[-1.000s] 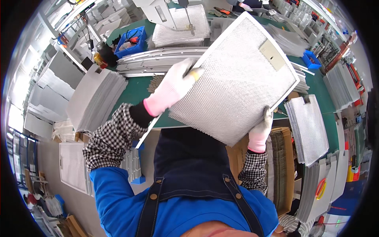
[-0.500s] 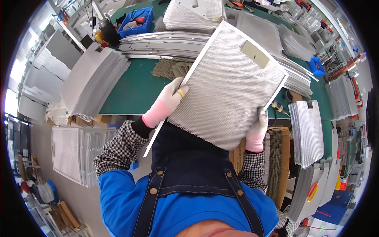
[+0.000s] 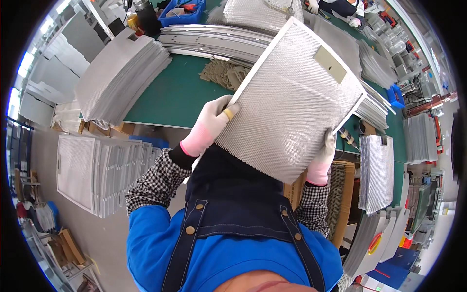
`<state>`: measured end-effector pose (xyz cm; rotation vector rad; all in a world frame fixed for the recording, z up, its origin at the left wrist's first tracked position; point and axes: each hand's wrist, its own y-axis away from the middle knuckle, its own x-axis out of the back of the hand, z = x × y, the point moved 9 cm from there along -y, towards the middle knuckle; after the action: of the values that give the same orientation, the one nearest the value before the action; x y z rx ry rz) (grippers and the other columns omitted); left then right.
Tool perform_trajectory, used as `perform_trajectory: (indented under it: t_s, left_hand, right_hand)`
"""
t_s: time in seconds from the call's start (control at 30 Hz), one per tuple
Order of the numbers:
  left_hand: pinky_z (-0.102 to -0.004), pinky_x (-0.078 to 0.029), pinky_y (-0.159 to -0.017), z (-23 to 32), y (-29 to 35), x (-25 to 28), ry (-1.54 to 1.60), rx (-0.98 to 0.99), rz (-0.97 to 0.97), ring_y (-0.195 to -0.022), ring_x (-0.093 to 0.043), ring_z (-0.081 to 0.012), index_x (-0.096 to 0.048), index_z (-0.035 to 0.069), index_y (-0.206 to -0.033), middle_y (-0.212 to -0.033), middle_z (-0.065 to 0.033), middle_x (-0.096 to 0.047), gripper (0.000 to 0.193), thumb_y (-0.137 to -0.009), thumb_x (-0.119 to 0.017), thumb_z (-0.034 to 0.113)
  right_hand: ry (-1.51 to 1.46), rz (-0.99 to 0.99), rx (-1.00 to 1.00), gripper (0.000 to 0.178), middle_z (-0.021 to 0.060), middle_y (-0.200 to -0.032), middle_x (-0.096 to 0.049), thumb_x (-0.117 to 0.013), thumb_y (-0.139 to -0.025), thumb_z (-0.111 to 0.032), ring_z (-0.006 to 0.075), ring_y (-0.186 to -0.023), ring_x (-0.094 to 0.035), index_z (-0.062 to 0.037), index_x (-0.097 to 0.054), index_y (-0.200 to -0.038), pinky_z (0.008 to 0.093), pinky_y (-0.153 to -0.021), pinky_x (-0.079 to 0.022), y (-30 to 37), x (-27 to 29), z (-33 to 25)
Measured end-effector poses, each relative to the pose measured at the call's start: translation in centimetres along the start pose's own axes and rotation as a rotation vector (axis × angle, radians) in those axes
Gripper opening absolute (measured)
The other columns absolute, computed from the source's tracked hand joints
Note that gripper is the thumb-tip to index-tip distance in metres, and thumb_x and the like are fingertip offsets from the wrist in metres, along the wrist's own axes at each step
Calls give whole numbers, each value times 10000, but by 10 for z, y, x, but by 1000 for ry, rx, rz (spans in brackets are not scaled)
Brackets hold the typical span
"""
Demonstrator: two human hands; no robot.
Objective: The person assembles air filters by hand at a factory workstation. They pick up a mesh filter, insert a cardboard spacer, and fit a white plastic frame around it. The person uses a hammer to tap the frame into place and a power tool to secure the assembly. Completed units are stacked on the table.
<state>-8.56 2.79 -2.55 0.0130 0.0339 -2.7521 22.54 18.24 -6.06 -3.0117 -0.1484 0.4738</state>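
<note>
A silvery mesh filter panel (image 3: 287, 112) is held up at a slant in front of my apron, over the bench's near edge. White frame strips line its upper sides, and a beige rectangular plate (image 3: 331, 64) sits near the far corner. My left hand (image 3: 210, 121), in a white and pink glove, is closed on the panel's left edge, thumb on the mesh face. At the lower right edge my right hand (image 3: 324, 156), gloved alike, grips the panel with its fingers partly hidden behind it. The panel's lower edge shows bare mesh.
On the green bench (image 3: 170, 92) lie a stack of mesh sheets (image 3: 116, 73), long metal strips (image 3: 214, 41) and a pile of beige pieces (image 3: 221, 73). A power screwdriver (image 3: 348, 137) rests right of the panel. Another person's gloved hand (image 3: 355, 22) shows at the far right.
The whole view has shifted, with the panel still in both hands. The strip end below my left hand sticks out less. Another person's gloved hands have appeared at the far side.
</note>
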Motion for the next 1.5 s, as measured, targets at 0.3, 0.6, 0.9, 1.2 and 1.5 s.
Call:
perform_trajectory:
  t_s: [0.3, 0.6, 0.9, 1.2, 1.5]
  left_hand:
    - [-292, -473, -809, -14, 2, 10, -318, -102, 1, -869, -564, -133, -588, -60, -1238, -904, -80, -621, 337, -1031, -587, 206]
    - [-319, -474, -829, 13, 30, -3, -418, -230, -89, -876, -593, -205, -585, -32, -1290, -939, -108, -631, 349, -977, -612, 120]
    - [-348, -462, -1001, 68, 28, -11, -84, -667, 274, -1173, -564, -228, -407, -77, -1408, -1285, -188, -566, 586, -999, -643, 269]
    - [-402, -281, -1201, -66, 115, -106, -160, -4, -813, -1462, -369, -329, -313, -56, -1525, -1526, -254, -421, 635, -1066, -471, 355]
    - [-393, -515, -857, 117, 13, -4, -1427, -736, -254, -1048, -632, -279, -623, 114, -1022, -1001, -67, -648, 287, -772, -746, 180]
  right_hand:
    - [63, -34, 38, 474, 142, -1314, -589, -414, -1091, -332, 191, -1222, -545, 66, -558, -1305, 343, -1091, -403, 0, -2, -24]
    - [241, 9, 103, 572, 156, -1448, -503, -450, -1074, -366, 233, -1333, -489, 79, -478, -1432, 373, -1151, -372, -11, 38, -2]
    - [139, 52, 370, 710, 205, -1414, -492, -517, -1016, -505, 301, -1312, -465, 39, -420, -1462, 451, -1171, -291, -12, -25, -126]
    - [774, -719, -32, 585, 154, -1153, -681, -683, -942, -381, 236, -1111, -614, 90, -595, -1277, 351, -987, -465, -56, -104, -107]
    - [888, -1512, -161, 373, 76, -946, -659, -662, -935, -245, 132, -868, -581, 59, -631, -1150, 292, -818, -476, 32, -224, -7]
